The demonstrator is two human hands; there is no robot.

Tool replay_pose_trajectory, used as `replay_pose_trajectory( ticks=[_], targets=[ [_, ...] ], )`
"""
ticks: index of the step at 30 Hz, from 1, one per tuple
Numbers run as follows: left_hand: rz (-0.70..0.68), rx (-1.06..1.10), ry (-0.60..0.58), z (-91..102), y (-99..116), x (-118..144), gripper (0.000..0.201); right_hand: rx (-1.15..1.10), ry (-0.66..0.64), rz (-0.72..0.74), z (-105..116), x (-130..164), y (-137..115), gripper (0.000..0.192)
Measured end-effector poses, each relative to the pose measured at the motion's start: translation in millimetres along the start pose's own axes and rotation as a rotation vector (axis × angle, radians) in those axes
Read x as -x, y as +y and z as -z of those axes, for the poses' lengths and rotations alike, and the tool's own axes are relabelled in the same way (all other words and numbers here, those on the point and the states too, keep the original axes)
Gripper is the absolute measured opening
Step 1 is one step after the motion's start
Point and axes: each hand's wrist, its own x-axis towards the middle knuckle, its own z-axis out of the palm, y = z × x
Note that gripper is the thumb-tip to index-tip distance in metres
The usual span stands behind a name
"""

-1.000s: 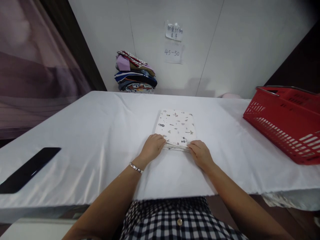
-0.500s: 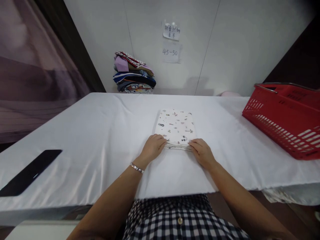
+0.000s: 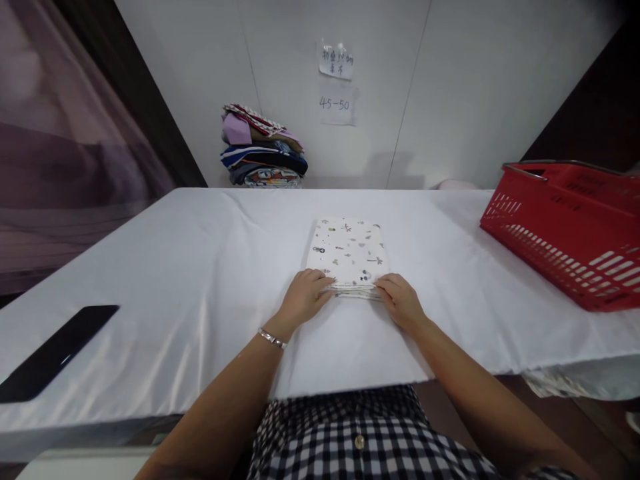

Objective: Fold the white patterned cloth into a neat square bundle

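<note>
A white cloth with small printed figures lies folded into a neat layered rectangle in the middle of the table. My left hand pinches its near left corner, thumb below and fingers on top. At the near right corner my right hand grips the layers in the same way. Between the two hands the stacked folded edges show. A silver bracelet circles my left wrist.
White fabric covers the table. A black phone-like slab lies at the left. On the right stands a red plastic basket. Folded textiles are piled at the back, below two paper notes on the wall.
The view has shifted slightly. Both hands stay at the near corners of the folded cloth, and the cloth looks the same.
</note>
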Motion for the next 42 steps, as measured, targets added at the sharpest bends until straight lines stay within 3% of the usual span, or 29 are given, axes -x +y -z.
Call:
replay_pose_trajectory(
  ticks=[17,23,28,33,37,42],
  targets=[
    [0.041,-0.070,0.005,-6.2,1.5,-4.0,0.024,0.036,-0.022,0.059,-0.5,0.5,1.4,0.019],
    [0.037,-0.121,0.018,-7.7,2.9,-4.1,0.023,0.074,0.079,0.018,-4.1,-1.8,-0.3,0.020],
    [0.037,-0.110,0.047,-8.2,5.3,-3.5,0.020,0.084,0.023,0.010,-5.8,-1.7,0.3,0.019],
    [-0.076,-0.101,0.125,-13.0,21.0,-6.0,0.022,0.041,0.030,-0.006,-6.8,-1.7,2.7,0.019],
    [-0.229,-0.167,0.101,-20.3,36.8,-13.6,0.022,0.018,0.036,0.003,-7.6,-2.6,3.4,0.018],
    [-0.253,-0.263,0.063,-31.6,45.2,-26.6,0.023,0.025,0.045,0.009,-7.0,-3.0,2.7,0.017]
  ],
)
